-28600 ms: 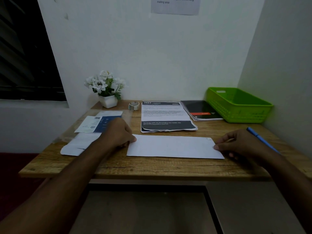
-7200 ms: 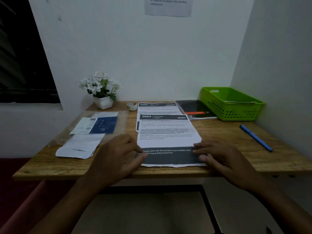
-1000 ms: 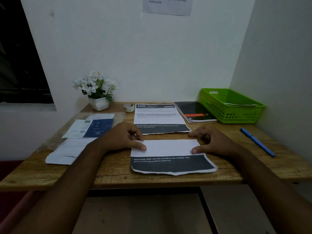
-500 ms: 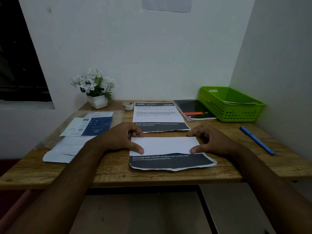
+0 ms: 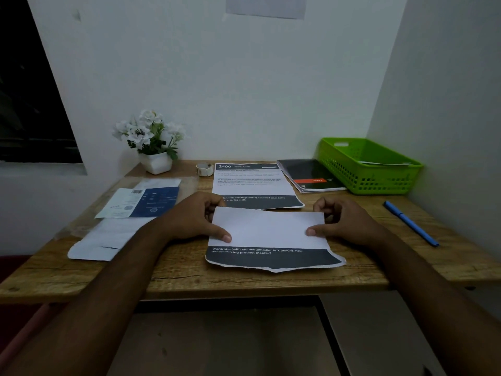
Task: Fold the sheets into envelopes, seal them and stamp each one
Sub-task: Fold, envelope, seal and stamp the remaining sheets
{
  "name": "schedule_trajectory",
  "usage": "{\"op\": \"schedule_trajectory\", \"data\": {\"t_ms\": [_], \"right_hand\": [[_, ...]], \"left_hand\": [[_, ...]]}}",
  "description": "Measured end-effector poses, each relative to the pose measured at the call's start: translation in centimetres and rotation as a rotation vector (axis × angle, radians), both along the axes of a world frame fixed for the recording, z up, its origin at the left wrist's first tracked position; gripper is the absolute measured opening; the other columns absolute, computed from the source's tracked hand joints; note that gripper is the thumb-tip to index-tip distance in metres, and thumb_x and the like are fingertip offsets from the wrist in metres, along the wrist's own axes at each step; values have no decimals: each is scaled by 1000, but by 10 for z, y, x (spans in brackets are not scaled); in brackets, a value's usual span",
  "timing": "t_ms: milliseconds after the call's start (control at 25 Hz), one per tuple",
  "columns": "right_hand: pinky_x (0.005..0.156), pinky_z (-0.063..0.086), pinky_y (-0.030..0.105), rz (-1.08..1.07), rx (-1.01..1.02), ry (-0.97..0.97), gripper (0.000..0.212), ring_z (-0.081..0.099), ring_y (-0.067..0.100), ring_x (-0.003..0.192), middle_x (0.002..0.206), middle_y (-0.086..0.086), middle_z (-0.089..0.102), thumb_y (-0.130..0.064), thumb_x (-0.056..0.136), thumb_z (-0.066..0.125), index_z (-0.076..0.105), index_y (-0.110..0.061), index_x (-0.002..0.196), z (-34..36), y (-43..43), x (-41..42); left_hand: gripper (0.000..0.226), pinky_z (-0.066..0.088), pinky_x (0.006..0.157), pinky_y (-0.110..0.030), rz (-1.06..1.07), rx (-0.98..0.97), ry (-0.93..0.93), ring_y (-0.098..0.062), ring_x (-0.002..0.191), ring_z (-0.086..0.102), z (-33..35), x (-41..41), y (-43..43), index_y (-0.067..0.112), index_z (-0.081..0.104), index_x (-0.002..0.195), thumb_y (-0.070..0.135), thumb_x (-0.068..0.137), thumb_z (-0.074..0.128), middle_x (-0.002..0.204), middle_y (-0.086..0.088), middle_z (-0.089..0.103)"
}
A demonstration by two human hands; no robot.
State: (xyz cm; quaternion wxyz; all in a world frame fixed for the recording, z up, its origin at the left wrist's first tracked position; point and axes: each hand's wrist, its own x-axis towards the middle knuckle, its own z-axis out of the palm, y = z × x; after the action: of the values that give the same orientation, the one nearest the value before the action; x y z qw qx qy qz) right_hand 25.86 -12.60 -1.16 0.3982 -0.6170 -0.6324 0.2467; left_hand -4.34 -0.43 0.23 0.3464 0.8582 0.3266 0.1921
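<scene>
The desk (image 5: 244,280) carried the sheet (image 5: 268,229) between both hands. Its top was folded down, blank white side up, leaving a dark band with white print and a ragged edge just nearer than the thumbs. The left hand (image 5: 195,215) and right hand (image 5: 349,221) each pinched the flap's side edge, thumb on top, fingers curled behind.

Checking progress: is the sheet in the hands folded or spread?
Folded over: the sheet shows its blank back, leaving the dark printed strip uncovered.

The top edge crops the wall notice (image 5: 265,6); the far sheet's (image 5: 252,185) small print is illegible.
</scene>
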Motion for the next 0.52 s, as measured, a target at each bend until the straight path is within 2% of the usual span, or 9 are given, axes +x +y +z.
{"op": "schedule_trajectory", "data": {"t_ms": [120, 200, 320, 400, 520], "right_hand": [[48, 39, 12, 6, 61, 92, 31, 52, 3, 49, 62, -9, 69, -6, 68, 84, 58, -12, 84, 0, -1, -3], [45, 36, 12, -23, 121, 97, 32, 47, -1, 45, 58, -12, 66, -3, 68, 83, 56, -11, 83, 0, -1, -6], [48, 41, 11, -57, 197, 83, 33, 55, -4, 51, 62, -13, 69, -2, 67, 84, 55, -10, 82, 1, -1, -9], [50, 40, 11, -94, 231, 65, 34, 58, -6, 57, 64, -15, 69, -3, 65, 85, 56, -12, 80, 2, -1, -11], [61, 39, 19, -149, 280, 32, 34, 59, -1, 68, 70, -12, 68, -8, 61, 89, 60, -17, 76, 2, 0, -10]], "left_hand": [[38, 48, 57, -10, 13, 33, -72, 2, 74, 63, -1, 0, 1, 6, 64, 93, 15, 63, 86, 91, 4, 69], [32, 47, 55, -12, 26, 63, -101, -2, 71, 61, -3, 0, 1, 11, 65, 87, 16, 63, 86, 93, 3, 70], [26, 44, 52, -11, 41, 86, -163, -2, 64, 59, -4, 1, 2, 13, 63, 78, 13, 64, 85, 91, 0, 71], [26, 44, 52, -11, 48, 67, -209, -2, 66, 62, -4, 2, 2, 12, 61, 75, 8, 64, 85, 88, -3, 72], [28, 47, 53, -12, 39, 28, -260, -5, 73, 66, -3, 1, 0, 11, 60, 72, 1, 62, 84, 80, -1, 72]]}}
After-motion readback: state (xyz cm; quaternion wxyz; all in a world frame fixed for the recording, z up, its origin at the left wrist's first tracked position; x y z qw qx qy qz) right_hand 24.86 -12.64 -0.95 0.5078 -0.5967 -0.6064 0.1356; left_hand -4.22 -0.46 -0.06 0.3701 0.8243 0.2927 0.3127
